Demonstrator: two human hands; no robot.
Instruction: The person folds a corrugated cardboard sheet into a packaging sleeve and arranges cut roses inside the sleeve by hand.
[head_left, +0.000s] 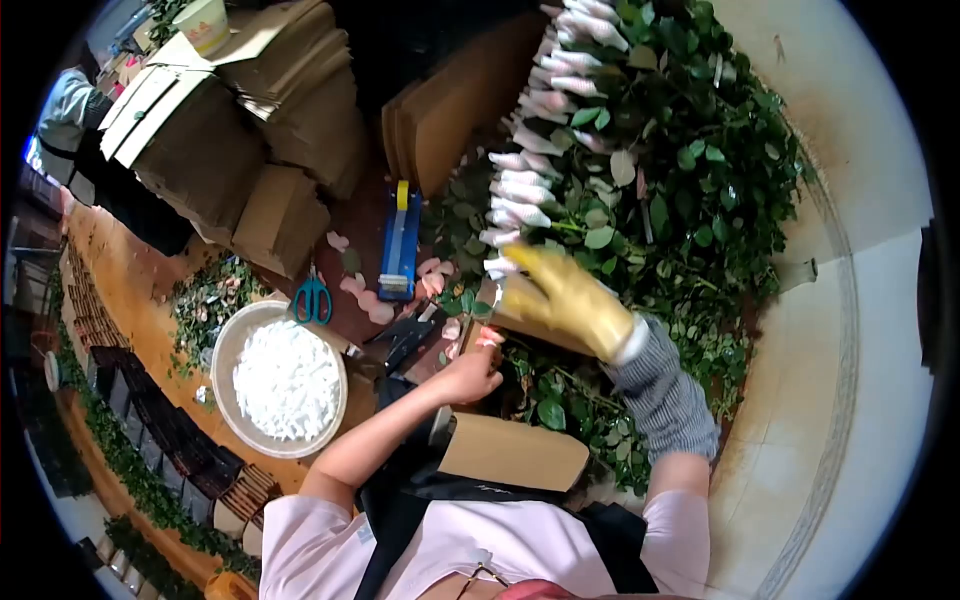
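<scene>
My bare left hand (470, 376) is closed in a pinch beside the cardboard at the work surface's edge. A small pinkish bit shows at its fingertips, too unclear to name. My right hand (572, 302) wears a yellow rubber glove, somewhat blurred. Its fingers are spread and hold nothing visible, just below the lowest wrapped flower heads. Those roses (522, 192) lie in a long row, their heads in white-pink sleeves pointing left and their leafy stems (690, 170) heaped to the right. Loose pink petals (366, 299) are scattered left of my hands.
A white basin (226, 385) of small white foam sleeves (287, 380) stands at left. Near it lie teal-handled scissors (312, 300), a blue tape dispenser (400, 245) and a black tool (408, 338). Cardboard stacks (200, 140) rise behind. Another person (75, 130) is at far left.
</scene>
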